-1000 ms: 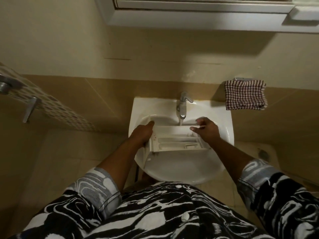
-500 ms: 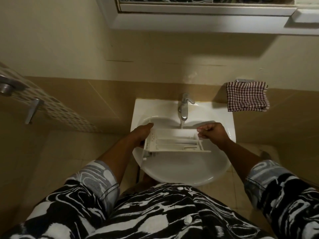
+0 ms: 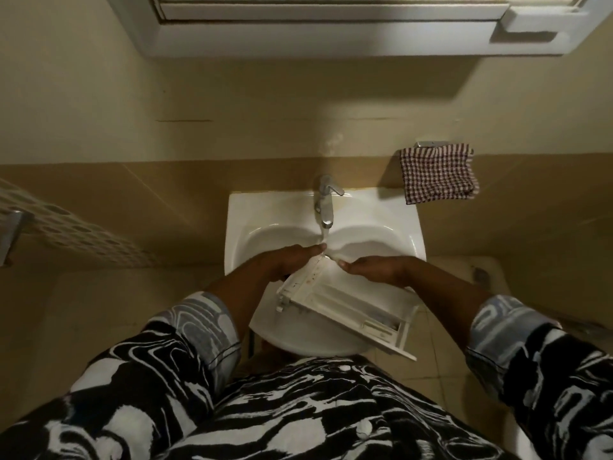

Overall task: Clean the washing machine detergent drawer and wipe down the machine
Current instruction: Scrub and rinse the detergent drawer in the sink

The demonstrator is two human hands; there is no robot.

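Head view. A white sink (image 3: 237,214) is seen from above, with a chrome tap (image 3: 326,207) mounted at the 12 o'clock point of its rim. A thin stream of water (image 3: 323,235) is seen falling from the spout into the basin.

The detergent drawer (image 3: 348,303) is held slantwise over the basin. Its short end is raised beneath the stream, and its front panel is carried past the rim at about 4 o'clock. The inner compartments are turned upward.

The left hand (image 3: 285,262) is laid along the drawer's short end from the 9 o'clock side. Its fingers are stretched out and kept together, with the tips reaching the stream; the thumb is hidden. The right hand (image 3: 376,268) is brought in from 3 o'clock. Its fingers are likewise straight and together, and the tips are set against the drawer's raised corner.

A checked cloth (image 3: 438,175) is hung on the wall at 2 o'clock from the sink. A white cabinet (image 3: 331,34) is fixed above, at 12 o'clock. Black-and-white patterned sleeves (image 3: 185,330) are visible at 6 o'clock.
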